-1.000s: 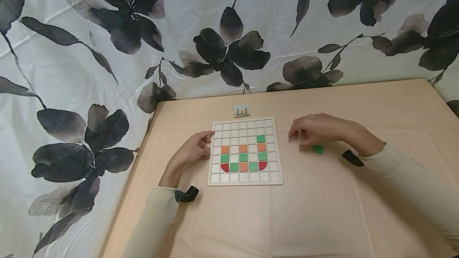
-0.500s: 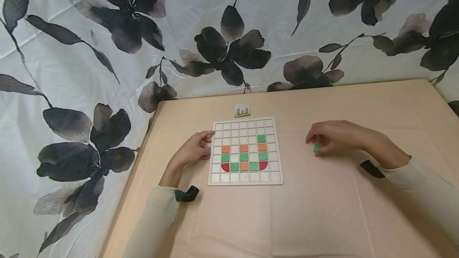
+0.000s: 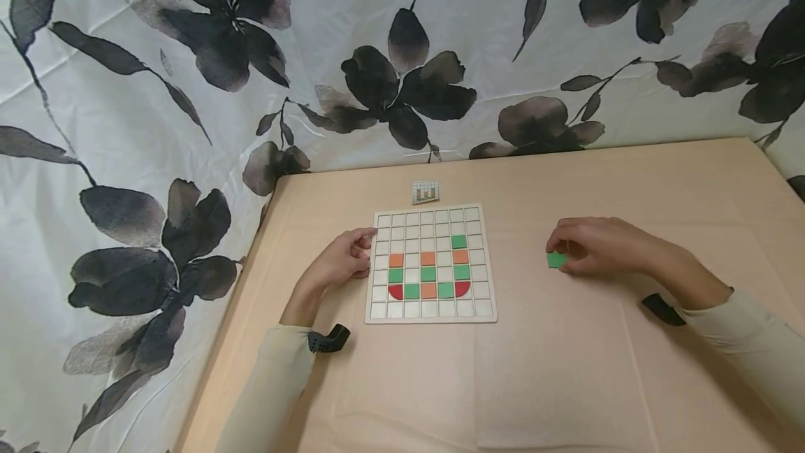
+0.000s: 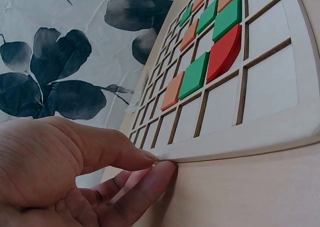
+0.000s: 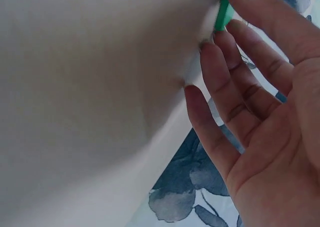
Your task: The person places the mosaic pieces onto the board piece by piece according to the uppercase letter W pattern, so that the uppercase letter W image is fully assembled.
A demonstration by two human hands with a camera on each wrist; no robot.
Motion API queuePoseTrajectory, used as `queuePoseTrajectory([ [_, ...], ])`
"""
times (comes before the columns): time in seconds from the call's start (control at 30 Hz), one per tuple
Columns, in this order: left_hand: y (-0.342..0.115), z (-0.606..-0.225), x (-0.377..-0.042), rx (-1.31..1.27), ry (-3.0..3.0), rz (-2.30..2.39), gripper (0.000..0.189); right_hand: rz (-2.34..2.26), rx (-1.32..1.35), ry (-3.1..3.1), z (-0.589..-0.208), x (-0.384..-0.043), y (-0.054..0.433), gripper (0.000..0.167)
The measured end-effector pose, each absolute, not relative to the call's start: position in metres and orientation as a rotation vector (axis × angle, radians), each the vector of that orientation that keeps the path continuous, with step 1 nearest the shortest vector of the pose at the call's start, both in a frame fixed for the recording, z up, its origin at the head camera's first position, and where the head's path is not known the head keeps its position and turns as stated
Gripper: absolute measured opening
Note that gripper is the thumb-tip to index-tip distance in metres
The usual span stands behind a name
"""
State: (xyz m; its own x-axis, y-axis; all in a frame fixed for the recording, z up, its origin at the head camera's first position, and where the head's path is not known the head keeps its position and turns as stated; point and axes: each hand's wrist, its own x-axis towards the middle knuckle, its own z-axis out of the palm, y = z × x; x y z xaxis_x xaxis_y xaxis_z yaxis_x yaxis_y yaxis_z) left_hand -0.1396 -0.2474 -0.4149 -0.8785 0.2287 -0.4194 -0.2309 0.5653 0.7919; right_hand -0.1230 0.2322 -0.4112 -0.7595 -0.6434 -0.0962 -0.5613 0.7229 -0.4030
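Note:
My left hand [image 3: 342, 257] holds the left edge of a white grid board [image 3: 411, 317], thumb and fingertips meeting at the rim [image 4: 225, 154]. Set in the board's squares are several green tiles [image 3: 411, 291], several orange tiles [image 3: 428, 258] and two red tiles with a rounded corner, one of them [image 3: 462, 289] on the right. To the right of the board, my right hand [image 3: 600, 247] pinches a loose green tile [image 3: 555, 260] at the tabletop. In the right wrist view that tile [image 5: 222, 13] shows edge-on between thumb and finger, partly hidden.
Behind the board lies a small card [image 3: 425, 192] with a printed grid pattern. A pale wooden-coloured table [image 3: 541, 383] spreads around the board. White cloth with dark flowers [image 3: 503, 47] hangs beyond the table's back and left edges.
My right hand has moved right, away from the board's side, and its fingers have come onto the loose green tile. The left hand and the board stay in place.

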Motion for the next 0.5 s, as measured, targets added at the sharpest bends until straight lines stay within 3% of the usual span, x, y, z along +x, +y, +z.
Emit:
queuePoseTrajectory([
  [0.5, -0.2473, -0.4176, -0.1417, -0.013, 2.308, 1.291, 0.065, -0.525, -0.976, 2.656, -0.408, -0.1261, 0.2339, 0.025],
])
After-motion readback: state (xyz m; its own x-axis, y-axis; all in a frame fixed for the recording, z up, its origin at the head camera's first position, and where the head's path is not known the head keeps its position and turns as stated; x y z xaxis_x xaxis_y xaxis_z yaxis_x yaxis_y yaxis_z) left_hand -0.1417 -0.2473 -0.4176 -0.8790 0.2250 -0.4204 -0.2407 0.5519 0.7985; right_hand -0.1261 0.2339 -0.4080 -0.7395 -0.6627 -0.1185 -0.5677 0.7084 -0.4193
